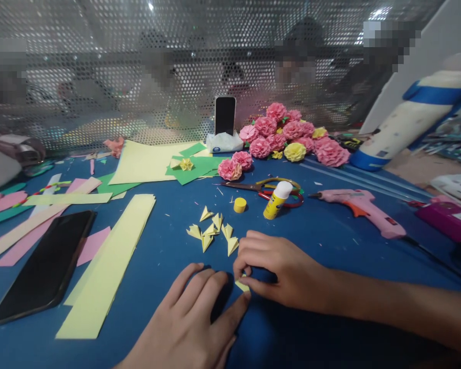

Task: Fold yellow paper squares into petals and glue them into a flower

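Observation:
My right hand (271,264) pinches a small piece of yellow paper (243,285) against the blue table (311,328). My left hand (195,310) lies palm down beside it with its fingers apart, and its index fingertip touches the paper's lower edge. Most of the piece is hidden under my right fingers. Just beyond my hands lie several small folded yellow paper pieces (207,242), pointed and winged. Farther off, a glue stick (274,205) without its cap stands slightly tilted. Its yellow cap (239,205) rests to the left.
Yellow paper strips (111,266) and a dark phone (46,266) lie left. Scissors (265,187) sit behind the glue stick. A pink glue gun (364,207) is at right. Pink paper flowers (276,133), a propped phone (225,117) and a perforated metal panel (111,77) are behind.

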The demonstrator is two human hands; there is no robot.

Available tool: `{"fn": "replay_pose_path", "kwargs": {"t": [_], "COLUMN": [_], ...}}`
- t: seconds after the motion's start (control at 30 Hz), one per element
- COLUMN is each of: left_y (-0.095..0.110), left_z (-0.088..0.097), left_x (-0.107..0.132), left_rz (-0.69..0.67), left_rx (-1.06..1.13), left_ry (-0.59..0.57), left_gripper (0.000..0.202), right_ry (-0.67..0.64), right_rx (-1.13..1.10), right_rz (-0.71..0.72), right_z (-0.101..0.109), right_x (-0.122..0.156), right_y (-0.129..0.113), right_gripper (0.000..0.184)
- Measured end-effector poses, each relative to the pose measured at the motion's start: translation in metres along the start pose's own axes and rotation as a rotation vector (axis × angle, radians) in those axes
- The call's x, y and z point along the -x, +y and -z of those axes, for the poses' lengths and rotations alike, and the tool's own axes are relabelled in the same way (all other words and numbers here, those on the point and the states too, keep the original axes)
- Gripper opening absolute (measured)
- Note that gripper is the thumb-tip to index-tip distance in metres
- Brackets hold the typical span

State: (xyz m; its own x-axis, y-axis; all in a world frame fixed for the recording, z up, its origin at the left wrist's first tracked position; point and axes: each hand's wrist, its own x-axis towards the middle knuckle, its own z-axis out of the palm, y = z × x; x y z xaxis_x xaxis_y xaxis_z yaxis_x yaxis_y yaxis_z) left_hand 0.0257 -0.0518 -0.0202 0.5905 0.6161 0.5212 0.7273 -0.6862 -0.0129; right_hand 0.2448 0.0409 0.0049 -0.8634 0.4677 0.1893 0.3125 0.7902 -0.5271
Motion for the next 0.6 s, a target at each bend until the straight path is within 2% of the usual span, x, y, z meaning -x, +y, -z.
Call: {"fn": "replay_pose_path", "kwargs": {"t": [0.2, 0.37, 0.47, 0.6], "left_y": [0.000, -0.001, -0.003, -0.003], "left_z": [0.000, 0.002, 0.001, 0.000], "left_x": [0.001, 0.000, -0.001, -0.002], "left_rz": [0.003, -0.006, -0.019, -0.021], "left_rx": [0.008, 0.005, 0.004, 0.010], "left_ry": [-0.019, -0.018, -0.023, -0.021], "left_gripper": [0.031, 0.033, 0.034, 0.034], "right_ry": [-0.049, -0.145, -0.197, -0.145], "right_rx": [0.227, 0.349, 0.369, 0.275], "right_rz": [0.200, 0.347, 0.389, 0.424], "right_z": [0.007, 0.018, 0.021, 0.020], "right_x": [0.001, 0.000, -0.001, 0.003], "right_y": [0.003, 0.002, 0.003, 0.009], "right_gripper": [0.016, 0.019, 0.019, 0.019]}}
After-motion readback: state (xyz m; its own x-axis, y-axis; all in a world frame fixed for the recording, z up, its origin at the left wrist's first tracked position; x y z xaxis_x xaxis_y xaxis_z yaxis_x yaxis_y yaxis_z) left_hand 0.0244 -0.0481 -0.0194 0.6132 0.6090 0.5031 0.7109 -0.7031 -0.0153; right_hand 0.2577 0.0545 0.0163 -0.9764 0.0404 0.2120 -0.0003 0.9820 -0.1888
